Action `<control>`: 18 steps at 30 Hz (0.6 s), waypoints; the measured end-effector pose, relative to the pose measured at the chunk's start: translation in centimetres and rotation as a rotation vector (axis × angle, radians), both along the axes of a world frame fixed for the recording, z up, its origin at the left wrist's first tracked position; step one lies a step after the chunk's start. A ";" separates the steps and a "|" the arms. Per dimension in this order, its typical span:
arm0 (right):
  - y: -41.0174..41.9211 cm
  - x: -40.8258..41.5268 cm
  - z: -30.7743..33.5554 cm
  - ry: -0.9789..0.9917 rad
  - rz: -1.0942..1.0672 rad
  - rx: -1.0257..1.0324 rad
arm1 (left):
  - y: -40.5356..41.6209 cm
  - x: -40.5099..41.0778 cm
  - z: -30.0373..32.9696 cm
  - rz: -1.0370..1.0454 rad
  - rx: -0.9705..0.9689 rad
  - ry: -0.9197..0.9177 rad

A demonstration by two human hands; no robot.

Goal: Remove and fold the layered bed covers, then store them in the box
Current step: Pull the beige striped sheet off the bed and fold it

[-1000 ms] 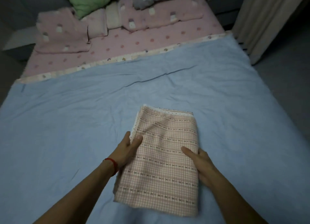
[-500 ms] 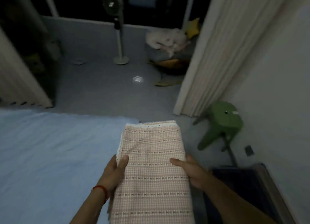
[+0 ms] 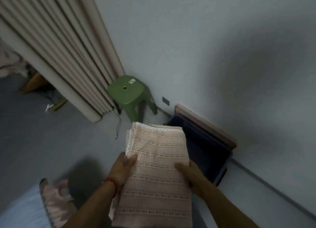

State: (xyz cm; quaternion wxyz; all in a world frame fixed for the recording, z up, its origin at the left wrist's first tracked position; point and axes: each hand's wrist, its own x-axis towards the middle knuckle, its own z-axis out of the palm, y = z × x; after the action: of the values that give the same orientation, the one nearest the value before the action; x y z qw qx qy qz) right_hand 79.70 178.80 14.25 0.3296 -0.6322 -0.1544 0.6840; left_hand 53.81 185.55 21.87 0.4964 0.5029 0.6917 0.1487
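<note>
Both hands were carrying the folded pink checked cover (image 3: 157, 173), held flat out in front, up off the floor. The left hand (image 3: 122, 169) gripped its left edge with the thumb lying on top of the fabric and the fingers tucked under, and there was a red string bracelet (image 3: 111, 183) on that wrist. The right hand (image 3: 189, 173) clamped the right edge the same way, thumb on top and fingers hidden beneath. The cover had a white lace trim along its far edge and rows of darker stripes across it. Just beyond and to the right of it sat the dark storage box (image 3: 205, 142) on the floor, open, right against the wall, with its pinkish lid (image 3: 206, 125) leaning between box and wall. A green plastic stool (image 3: 128, 92) stood in the corner near the box, beside the hanging beige curtain (image 3: 56, 53). Down at the lower left you could see a corner of the blue bed sheet (image 3: 18, 209) with some pink fabric (image 3: 54, 198) bunched at its edge.
</note>
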 end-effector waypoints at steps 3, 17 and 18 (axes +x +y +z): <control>0.6 5.0 -1.5 -0.105 -0.055 -0.016 | 2.4 5.9 -2.2 0.001 -0.109 -0.059; 17.4 21.3 -28.6 -0.770 0.483 -0.039 | 5.0 21.9 -37.1 0.392 -0.750 -0.337; 18.3 21.4 -30.9 -0.783 0.512 -0.017 | 5.2 22.7 -39.5 0.409 -0.782 -0.343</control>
State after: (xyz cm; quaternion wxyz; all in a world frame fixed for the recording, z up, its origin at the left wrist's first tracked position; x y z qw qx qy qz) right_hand 101.11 197.06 -16.60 0.0619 -0.7868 -0.4127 0.4548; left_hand 76.51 190.70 -17.63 0.7159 0.0999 0.6890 0.0528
